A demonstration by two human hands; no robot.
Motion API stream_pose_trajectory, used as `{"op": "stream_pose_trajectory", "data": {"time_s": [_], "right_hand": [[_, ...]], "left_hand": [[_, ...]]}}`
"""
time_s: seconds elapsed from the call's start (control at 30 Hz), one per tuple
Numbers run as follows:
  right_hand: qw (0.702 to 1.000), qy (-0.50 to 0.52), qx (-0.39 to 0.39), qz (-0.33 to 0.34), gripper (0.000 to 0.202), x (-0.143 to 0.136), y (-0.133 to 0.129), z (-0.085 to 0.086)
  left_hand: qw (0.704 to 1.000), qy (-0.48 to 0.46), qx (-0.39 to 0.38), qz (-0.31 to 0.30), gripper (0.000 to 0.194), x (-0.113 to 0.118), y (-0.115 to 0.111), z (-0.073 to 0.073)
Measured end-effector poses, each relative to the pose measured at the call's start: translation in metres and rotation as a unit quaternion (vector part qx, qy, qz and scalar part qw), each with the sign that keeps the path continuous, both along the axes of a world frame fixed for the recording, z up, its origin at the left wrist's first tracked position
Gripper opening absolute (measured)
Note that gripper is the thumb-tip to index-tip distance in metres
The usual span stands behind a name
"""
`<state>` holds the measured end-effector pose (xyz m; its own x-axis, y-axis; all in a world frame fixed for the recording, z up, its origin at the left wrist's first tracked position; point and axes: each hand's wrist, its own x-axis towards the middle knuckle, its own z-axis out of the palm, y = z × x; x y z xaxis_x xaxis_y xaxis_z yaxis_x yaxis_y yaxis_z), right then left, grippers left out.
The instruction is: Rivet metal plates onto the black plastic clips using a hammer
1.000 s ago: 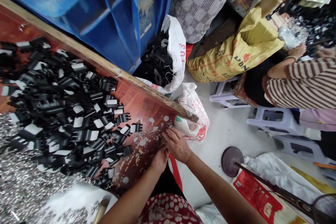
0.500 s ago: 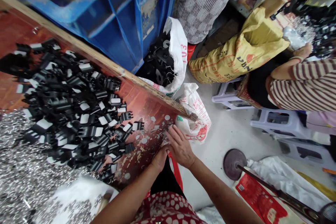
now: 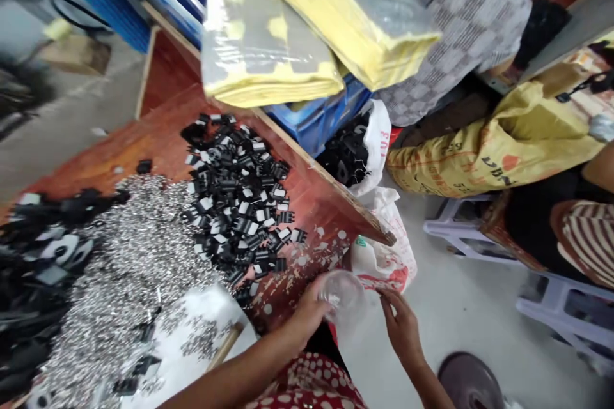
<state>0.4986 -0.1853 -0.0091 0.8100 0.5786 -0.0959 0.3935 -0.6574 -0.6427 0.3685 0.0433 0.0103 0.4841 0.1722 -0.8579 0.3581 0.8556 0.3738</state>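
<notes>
One red table (image 3: pixel 321 185), scuffed and flecked pale near the wearer, with a raw wooden rail along one side. Two wrapped packs (image 3: pixel 271 45), yellow and grey, glossy, beyond that rail, overhanging the table. One yellow printed sack (image 3: pixel 446 163), slumped on the floor to the right of the table. Heap of small silver metal pieces (image 3: pixel 139 249), on the left part of the table, too many to count. Heap of black clips with pale patches (image 3: pixel 244 198), mid-table, likewise uncounted. Two white sacks (image 3: pixel 381 140), both just beyond the rail of the table, one open on black parts. Two lilac stools (image 3: pixel 460 223), right of the table. Two bare hands: left hand (image 3: pixel 309 310) at the near edge of the table, reaching forward, gripping the clear item by its side; right hand (image 3: pixel 401 326) off the table to the right, fingers bent towards the left, thumb near the fingertips, contents impossible to tell. One clear item (image 3: pixel 341 294), round, transparent, thin-looking, blurred below, at the near edge of the table, between the hands
</notes>
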Motion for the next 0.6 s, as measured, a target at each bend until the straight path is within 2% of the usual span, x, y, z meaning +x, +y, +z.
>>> {"op": "stream_pose_trajectory", "data": {"time_s": [0.17,0.37,0.5,0.6], "right_hand": [[0.996,0.041,0.025,0.071,0.028,-0.023,0.036,-0.005],[0.976,0.09,0.046,0.194,0.029,-0.057,0.086,-0.001],[0.963,0.102,0.028,0.246,0.031,-0.065,0.098,0.0],[0.952,0.108,0.009,0.285,0.024,-0.061,0.106,0.004]], "left_hand": [[0.995,-0.007,0.09,0.044,0.068,0.038,0.046,-0.002],[0.98,-0.003,0.163,0.112,0.075,0.065,0.063,-0.008],[0.978,-0.009,0.165,0.13,0.074,0.056,0.067,0.001],[0.978,-0.011,0.165,0.127,0.059,0.026,0.072,0.019]]}}
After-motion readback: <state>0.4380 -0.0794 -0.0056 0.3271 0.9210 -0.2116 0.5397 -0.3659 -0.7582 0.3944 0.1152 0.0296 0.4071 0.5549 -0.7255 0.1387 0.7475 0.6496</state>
